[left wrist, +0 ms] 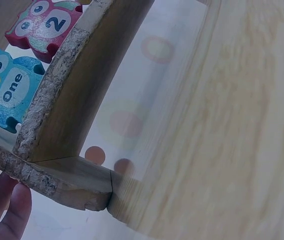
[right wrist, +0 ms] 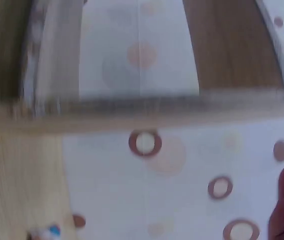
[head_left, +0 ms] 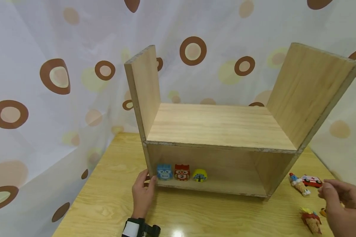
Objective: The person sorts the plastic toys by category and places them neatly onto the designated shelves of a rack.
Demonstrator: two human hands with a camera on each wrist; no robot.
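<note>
A two-tier wooden shelf (head_left: 222,126) stands on the table, with tall side panels and an open top. My left hand (head_left: 143,191) grips the lower front corner of its left panel; fingers (left wrist: 17,207) show at that edge in the left wrist view. On the lower tier stand a blue owl block (head_left: 164,172) marked One, a red owl block (head_left: 182,172) marked 2 and a yellow tree block (head_left: 200,175), in a row from the left. Right of the shelf, my right hand (head_left: 348,209) hovers with loosely bent fingers, nothing visible in them.
Beside the shelf's right side lie a toy ambulance (head_left: 311,181), an ice-cream cone toy (head_left: 299,185) and another cone toy (head_left: 311,221). A small orange item (head_left: 323,212) is partly hidden by the right hand. Behind hangs a patterned cloth (head_left: 219,26).
</note>
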